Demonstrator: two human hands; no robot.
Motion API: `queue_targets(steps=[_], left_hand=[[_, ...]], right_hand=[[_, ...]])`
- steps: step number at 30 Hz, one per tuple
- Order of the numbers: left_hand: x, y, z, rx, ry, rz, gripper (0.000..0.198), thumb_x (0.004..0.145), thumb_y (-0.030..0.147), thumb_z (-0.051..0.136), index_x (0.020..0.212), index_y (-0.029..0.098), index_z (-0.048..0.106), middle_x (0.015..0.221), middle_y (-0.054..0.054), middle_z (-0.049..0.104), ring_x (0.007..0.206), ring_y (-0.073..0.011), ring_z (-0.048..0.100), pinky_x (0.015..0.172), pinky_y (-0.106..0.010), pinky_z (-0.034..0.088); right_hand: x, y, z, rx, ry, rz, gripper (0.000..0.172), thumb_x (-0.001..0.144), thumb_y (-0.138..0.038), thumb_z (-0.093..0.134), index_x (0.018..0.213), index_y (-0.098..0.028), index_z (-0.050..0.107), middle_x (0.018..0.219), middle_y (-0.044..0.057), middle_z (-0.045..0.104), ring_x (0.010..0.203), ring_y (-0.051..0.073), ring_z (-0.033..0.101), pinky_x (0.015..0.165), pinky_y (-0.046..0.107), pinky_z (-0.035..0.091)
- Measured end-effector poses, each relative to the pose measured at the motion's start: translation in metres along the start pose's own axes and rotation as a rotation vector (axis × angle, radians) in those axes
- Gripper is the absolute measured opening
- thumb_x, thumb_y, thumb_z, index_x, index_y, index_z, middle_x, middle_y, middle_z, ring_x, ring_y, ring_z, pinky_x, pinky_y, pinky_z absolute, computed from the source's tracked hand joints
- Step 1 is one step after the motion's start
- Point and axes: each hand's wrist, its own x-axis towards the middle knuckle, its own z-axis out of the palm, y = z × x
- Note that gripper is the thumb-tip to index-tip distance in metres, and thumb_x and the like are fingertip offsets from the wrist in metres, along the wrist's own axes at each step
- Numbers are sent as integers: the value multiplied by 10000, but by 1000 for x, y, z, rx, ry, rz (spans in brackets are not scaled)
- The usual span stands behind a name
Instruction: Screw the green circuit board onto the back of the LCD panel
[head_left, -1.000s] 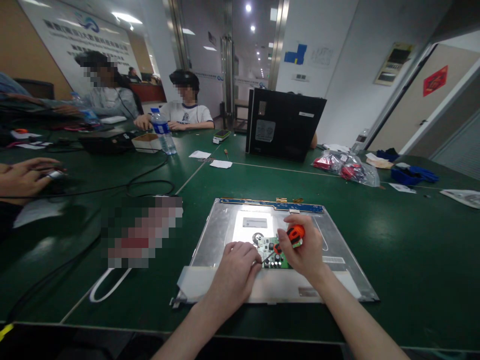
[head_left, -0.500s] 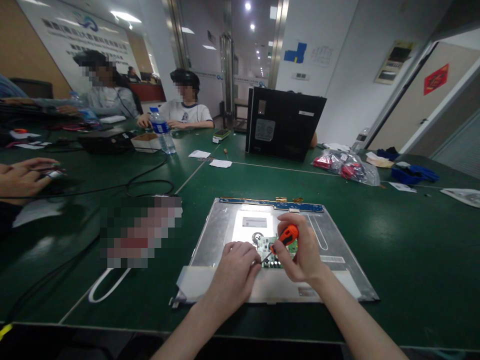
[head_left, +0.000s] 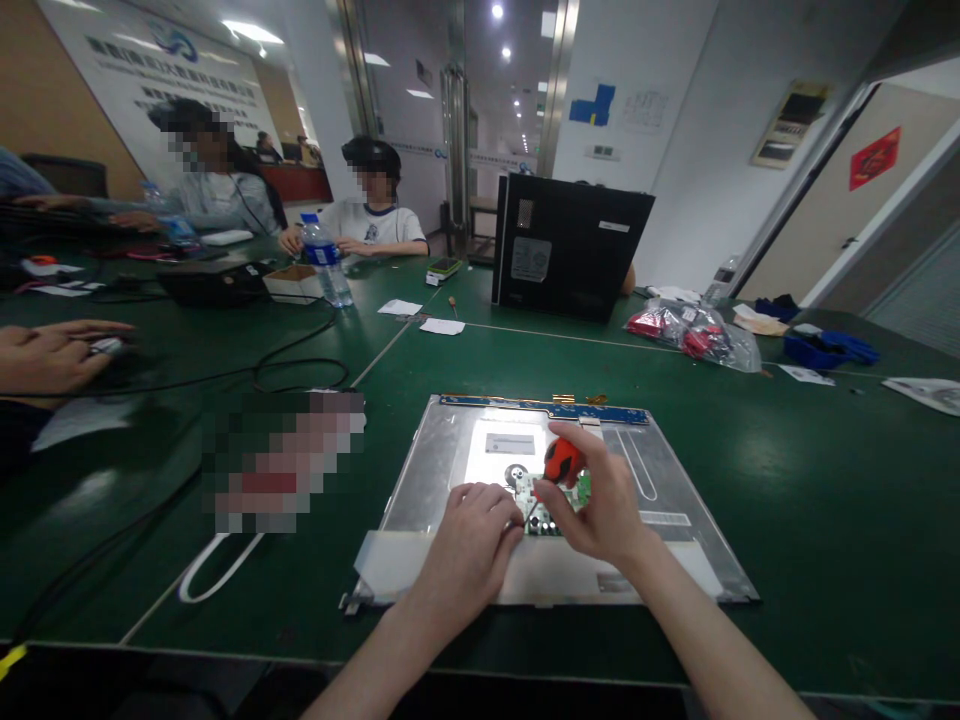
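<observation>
Head view: a silver display panel (head_left: 431, 480) is laid flat on the green worktop (head_left: 810, 470), close to its near edge. A small green circuit board (head_left: 579, 492) is seated on the panel's back, near the middle. The orange-handled screwdriver (head_left: 562, 460) is grasped by the right hand (head_left: 604, 515), the fingers wrapped round the handle and the shaft slanted down and to the left onto the board. The left hand (head_left: 469, 550) is curled loosely and rested on the panel, its fingertips (head_left: 512, 522) set against the board's left edge, just beside the driver tip. Whether anything is pinched between them cannot be told, since the tip and any screw are hidden.

The step in hand is judged to be the turning of a screw on the board. It would be done well if the shaft were brought nearer to upright over the screw head, so that the tip is not thrown out of the slot. Steady downward pressure should be applied while the handle is turned by the fingers alone. The board should be pinned by the left fingertips at its edge, clear of its components. Care is needed that the tip is not slipped onto the thin panel metal.

Further off on the worktop, a black computer case (head_left: 570, 245), a water bottle (head_left: 324, 262) and a clear bag of red parts (head_left: 694, 335) are seen. Another person's hand (head_left: 45, 355) is rested at the left.
</observation>
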Motion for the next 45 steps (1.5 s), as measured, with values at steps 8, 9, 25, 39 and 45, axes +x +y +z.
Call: queue_targets(steps=[8, 9, 25, 39, 45], left_hand=[[0, -1, 0, -29, -7, -14, 124, 810, 89, 521, 816, 196, 582, 875, -11, 614, 881, -200, 549, 842, -384, 359], [0, -1, 0, -34, -9, -15, 127, 810, 85, 520, 816, 196, 582, 876, -11, 614, 881, -200, 548, 843, -385, 358], [0, -2, 1, -64, -4, 0, 142, 809, 77, 511, 823, 199, 582, 894, -19, 620, 892, -204, 543, 837, -390, 358], [-2, 2, -2, -5, 44, -26, 130, 777, 89, 511, 817, 197, 570, 886, -30, 594, 891, -211, 533, 845, -394, 361], [-1, 2, -3, -9, 47, -18, 150, 777, 74, 500, 801, 195, 586, 859, -26, 604, 866, -201, 541, 829, -385, 366]], right_hand=[[0, 0, 2, 3, 19, 11, 481, 816, -183, 550, 1266, -219, 383, 736, -21, 569, 515, 99, 477, 475, 236, 414], [0, 0, 2, -11, 28, 11, 466, 820, -193, 556, 1254, -225, 390, 722, -27, 562, 505, 96, 466, 465, 231, 405], [0, -1, 1, -47, 49, -26, 419, 809, -169, 552, 1203, -219, 418, 693, -41, 550, 489, 92, 449, 449, 227, 391], [-2, 2, 0, 46, 19, -9, 498, 819, -170, 500, 1295, -196, 359, 773, -2, 583, 518, 104, 487, 476, 249, 419], [0, 0, 3, -42, 77, -15, 477, 823, -190, 521, 1271, -222, 362, 694, -47, 523, 481, 94, 449, 435, 222, 390]])
